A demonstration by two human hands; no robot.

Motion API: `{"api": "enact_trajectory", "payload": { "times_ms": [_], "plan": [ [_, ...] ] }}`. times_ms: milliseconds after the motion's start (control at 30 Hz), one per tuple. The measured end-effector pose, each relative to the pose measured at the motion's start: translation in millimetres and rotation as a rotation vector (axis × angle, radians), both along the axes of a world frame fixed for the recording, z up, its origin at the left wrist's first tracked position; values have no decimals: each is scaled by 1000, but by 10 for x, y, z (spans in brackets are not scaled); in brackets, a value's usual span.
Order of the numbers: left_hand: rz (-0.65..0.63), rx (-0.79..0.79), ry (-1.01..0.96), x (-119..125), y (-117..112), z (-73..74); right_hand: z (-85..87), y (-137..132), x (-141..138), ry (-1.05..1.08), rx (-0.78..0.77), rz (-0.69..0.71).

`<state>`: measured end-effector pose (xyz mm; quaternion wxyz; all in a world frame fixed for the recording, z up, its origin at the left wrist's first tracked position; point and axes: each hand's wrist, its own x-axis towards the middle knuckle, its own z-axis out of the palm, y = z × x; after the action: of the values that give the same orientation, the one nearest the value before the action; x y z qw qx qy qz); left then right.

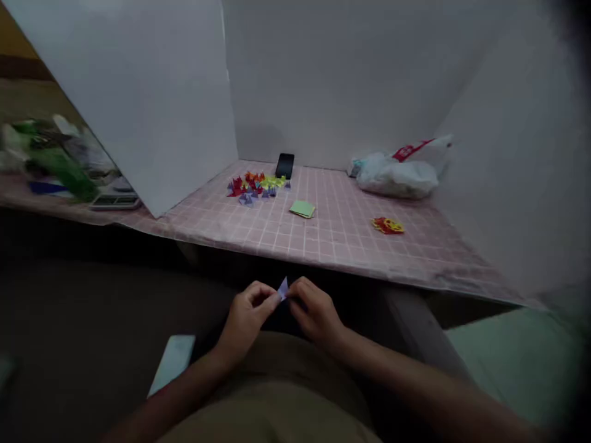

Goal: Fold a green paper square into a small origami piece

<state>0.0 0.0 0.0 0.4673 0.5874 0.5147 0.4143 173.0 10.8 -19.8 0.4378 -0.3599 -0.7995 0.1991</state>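
A small piece of folded purple paper (283,288) is held above my lap, just below the table's front edge. My left hand (249,314) pinches its left side between thumb and forefinger. From the right, my right hand (314,311) closes its fingertips on the other side of the same paper. The fingertips partly cover the paper, so its full shape is hidden. On the table lies a small stack of green and yellow paper squares (302,209). Behind it to the left sit several small folded paper pieces (253,184) in red, orange, yellow and purple.
A dark phone (285,165) lies at the back of the pink tiled table (332,246). To the right are a white plastic bag (398,175) and a red and yellow bundle (388,226). White panels (332,80) surround the tabletop. A pale flat object (173,360) lies beside my left forearm.
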Motion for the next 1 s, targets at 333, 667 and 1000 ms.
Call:
{"api": "enact_trajectory", "payload": {
  "times_ms": [333, 667, 1000],
  "plan": [
    [22, -4, 2, -4, -23, 20, 28, -43, -26, 8, -42, -12],
    [10, -37, -67, -15, -14, -46, 52, -43, -30, 25, -50, -28],
    [99, -34, -293, -38, 29, -110, 117, 6, -13, 202, -273, -99]
  ]
}}
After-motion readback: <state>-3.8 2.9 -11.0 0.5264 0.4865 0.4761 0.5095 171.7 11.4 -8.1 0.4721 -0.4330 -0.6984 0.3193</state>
